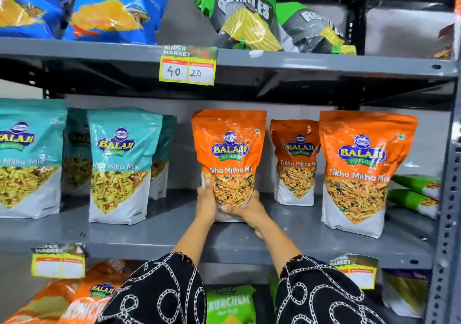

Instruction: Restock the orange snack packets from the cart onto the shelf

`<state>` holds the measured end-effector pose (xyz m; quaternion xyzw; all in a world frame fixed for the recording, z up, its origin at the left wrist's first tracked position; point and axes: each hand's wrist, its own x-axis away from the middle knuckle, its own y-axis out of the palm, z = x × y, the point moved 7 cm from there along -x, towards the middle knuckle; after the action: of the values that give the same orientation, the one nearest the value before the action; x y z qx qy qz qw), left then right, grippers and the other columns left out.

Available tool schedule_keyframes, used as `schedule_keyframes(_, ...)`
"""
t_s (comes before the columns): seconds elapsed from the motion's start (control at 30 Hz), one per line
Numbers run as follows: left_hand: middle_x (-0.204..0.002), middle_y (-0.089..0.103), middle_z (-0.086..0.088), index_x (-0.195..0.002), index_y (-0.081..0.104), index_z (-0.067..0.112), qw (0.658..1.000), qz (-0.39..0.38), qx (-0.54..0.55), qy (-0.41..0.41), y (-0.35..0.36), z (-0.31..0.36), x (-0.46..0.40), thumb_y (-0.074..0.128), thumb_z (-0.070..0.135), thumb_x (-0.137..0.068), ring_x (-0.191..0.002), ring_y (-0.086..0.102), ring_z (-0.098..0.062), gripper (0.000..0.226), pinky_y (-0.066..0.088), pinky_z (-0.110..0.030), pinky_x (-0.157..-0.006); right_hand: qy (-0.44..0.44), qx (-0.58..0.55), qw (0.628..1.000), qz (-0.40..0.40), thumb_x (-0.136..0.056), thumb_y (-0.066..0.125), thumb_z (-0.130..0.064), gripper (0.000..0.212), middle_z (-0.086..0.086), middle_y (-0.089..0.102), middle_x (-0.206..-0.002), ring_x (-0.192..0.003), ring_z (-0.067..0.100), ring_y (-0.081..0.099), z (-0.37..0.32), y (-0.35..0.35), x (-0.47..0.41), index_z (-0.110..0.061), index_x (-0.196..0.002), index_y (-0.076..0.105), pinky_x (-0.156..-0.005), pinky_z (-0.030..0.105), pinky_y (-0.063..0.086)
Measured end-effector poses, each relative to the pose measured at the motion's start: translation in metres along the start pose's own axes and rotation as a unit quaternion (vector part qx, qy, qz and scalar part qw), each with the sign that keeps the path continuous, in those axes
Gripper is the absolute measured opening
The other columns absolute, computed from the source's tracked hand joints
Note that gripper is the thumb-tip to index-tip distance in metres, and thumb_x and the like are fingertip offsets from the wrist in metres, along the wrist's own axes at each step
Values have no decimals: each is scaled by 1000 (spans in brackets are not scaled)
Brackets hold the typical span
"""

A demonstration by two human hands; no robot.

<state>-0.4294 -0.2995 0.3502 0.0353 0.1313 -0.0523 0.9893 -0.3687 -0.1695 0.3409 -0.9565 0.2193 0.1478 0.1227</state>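
Note:
An orange Balaji Tikha Mitha Mix packet stands upright on the grey middle shelf, held at its base by both hands. My left hand grips its lower left side. My right hand cups its lower right corner and bottom. Two more orange packets stand to the right: a small-looking one set further back and a large one near the front edge. The cart is out of view.
Teal Balaji packets fill the shelf's left half. Green packets lie flat at the far right by the perforated upright. Blue and green chip bags sit on the shelf above; a price tag hangs there. More packets below.

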Motion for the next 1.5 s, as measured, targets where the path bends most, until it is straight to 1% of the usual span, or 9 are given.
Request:
schedule_keyframes(0.17,-135,48,-19,-129,40,7,999,39,-8,-3,-6,-1,-2,28,49,-94,-122,45,-34,55,37,-47,-104,-2,31,999,15,-36,91,-40,113,5,49,-133,-122,23,49,-8,1,9,-21,-126,25,-103,43,46)
schedule_keyframes(0.27,-144,35,-21,-134,34,5,964,212,-95,127,-31,30,18,35,37,-95,-133,28,-35,51,29,-53,-109,-20,26,999,27,-50,90,-31,123,11,31,-148,-134,29,35,-15,-9,17,-19,-143,11,-109,45,38)
schedule_keyframes(0.37,-139,35,-20,-129,35,3,903,252,-150,315,-13,67,58,30,41,-91,-130,29,-33,53,26,-49,-110,-128,68,967,210,-80,70,-26,73,15,37,-142,-128,31,41,-40,-59,37,-15,-138,27,-101,39,40)
schedule_keyframes(0.53,-141,35,-13,-133,34,6,821,1,-259,508,112,79,109,36,50,-89,-133,29,-26,62,15,-28,-114,-191,99,813,542,-90,53,-31,51,18,26,-145,-132,32,31,-62,-159,90,-13,-132,31,-107,51,34)
schedule_keyframes(0.7,-157,8,-8,-145,-1,10,885,-332,-211,249,224,30,118,69,35,-77,-144,13,-22,101,17,-26,-112,-96,61,766,633,-93,45,-38,67,21,15,-154,-139,37,22,-37,-241,106,-5,-144,17,-111,49,24)
schedule_keyframes(0.9,-149,31,-1,-144,-12,23,897,-375,-197,124,244,5,103,81,34,-66,-130,39,-18,123,39,-29,-104,27,36,885,464,-78,16,-66,90,26,36,-146,-132,41,37,12,-261,58,-5,-143,26,-112,50,28)
schedule_keyframes(1.03,-130,45,0,-139,18,13,940,-276,-145,139,228,15,94,80,13,-66,-118,49,-17,97,42,-23,-93,23,55,963,261,-63,55,-73,105,18,41,-144,-130,34,42,16,-219,23,-13,-142,22,-108,48,37)
schedule_keyframes(1.2,-110,57,-10,-115,36,16,957,-143,-224,118,206,-2,70,65,51,-64,-97,61,-31,68,56,-43,-79,-4,154,973,174,-49,83,-49,113,11,45,-137,-124,30,46,15,-203,22,-18,-137,19,-102,44,44)
schedule_keyframes(1.5,-128,47,-18,-121,27,9,947,-139,-271,103,199,16,93,69,34,-72,-108,55,-36,70,51,-48,-88,11,178,969,173,-52,83,-52,120,21,42,-138,-123,38,46,13,-201,28,-16,-140,11,-98,51,47)
